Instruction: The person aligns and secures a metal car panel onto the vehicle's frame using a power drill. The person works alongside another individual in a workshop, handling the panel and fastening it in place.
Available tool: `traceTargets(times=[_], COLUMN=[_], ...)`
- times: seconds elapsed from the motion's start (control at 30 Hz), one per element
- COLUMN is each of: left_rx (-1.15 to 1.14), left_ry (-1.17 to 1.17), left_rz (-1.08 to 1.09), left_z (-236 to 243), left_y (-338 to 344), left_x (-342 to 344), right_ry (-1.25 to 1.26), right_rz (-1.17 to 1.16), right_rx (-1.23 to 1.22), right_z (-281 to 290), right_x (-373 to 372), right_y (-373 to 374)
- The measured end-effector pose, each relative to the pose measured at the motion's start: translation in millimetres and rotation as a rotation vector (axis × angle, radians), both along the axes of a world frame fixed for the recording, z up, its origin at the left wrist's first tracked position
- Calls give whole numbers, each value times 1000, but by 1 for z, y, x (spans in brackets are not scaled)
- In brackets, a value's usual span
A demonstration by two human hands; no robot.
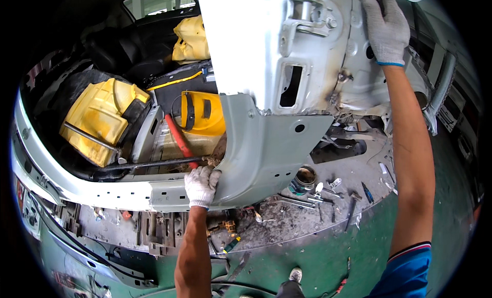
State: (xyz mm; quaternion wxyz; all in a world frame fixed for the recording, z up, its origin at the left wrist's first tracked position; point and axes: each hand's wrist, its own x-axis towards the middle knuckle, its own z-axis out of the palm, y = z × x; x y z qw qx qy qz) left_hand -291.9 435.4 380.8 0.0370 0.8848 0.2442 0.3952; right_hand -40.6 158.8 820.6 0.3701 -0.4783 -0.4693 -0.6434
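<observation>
A car body shell fills the view, with a pale grey sill and pillar panel [246, 149] at its front corner. My left hand [201, 187], in a white knit glove, has its fingers curled over the edge of the door sill [128, 192]. Far right, my right hand [387, 31], in a greyish glove with a blue cuff, lies against the white inner body panel [353, 67], fingers stretched out. Between the hands stands the white pillar [241, 47] with a door hinge [307, 21]. Brown scorch marks [330, 90] show along the panel's seam. Nothing loose is visible in either hand.
Inside the shell lie yellow foam pieces [100, 116], a red tube [178, 139] and a dark bar [154, 163]. Below the sill, a grey platform [287, 226] holds a tin can [305, 177], a hammer [351, 211], a drill [224, 227] and scattered tools. A hose crosses the green floor [318, 262].
</observation>
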Motion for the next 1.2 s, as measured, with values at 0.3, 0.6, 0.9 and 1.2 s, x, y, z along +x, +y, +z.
traceTargets(times=[0.3, 0.6, 0.9, 1.2], left_rx=[20, 25, 7, -23], left_ry=[-30, -15, -3, 46], left_rz=[-33, -23, -18, -32], left_z=[2, -6, -3, 2], left_y=[1, 5, 0, -1], left_x=[3, 2, 3, 1], right_ry=[33, -8, -90, -77], right_rz=[23, 19, -123, -73], right_rx=[8, 50, 160, 132], right_z=[4, 1, 3, 8], right_x=[-4, 7, 19, 21], right_y=[-5, -3, -5, -4])
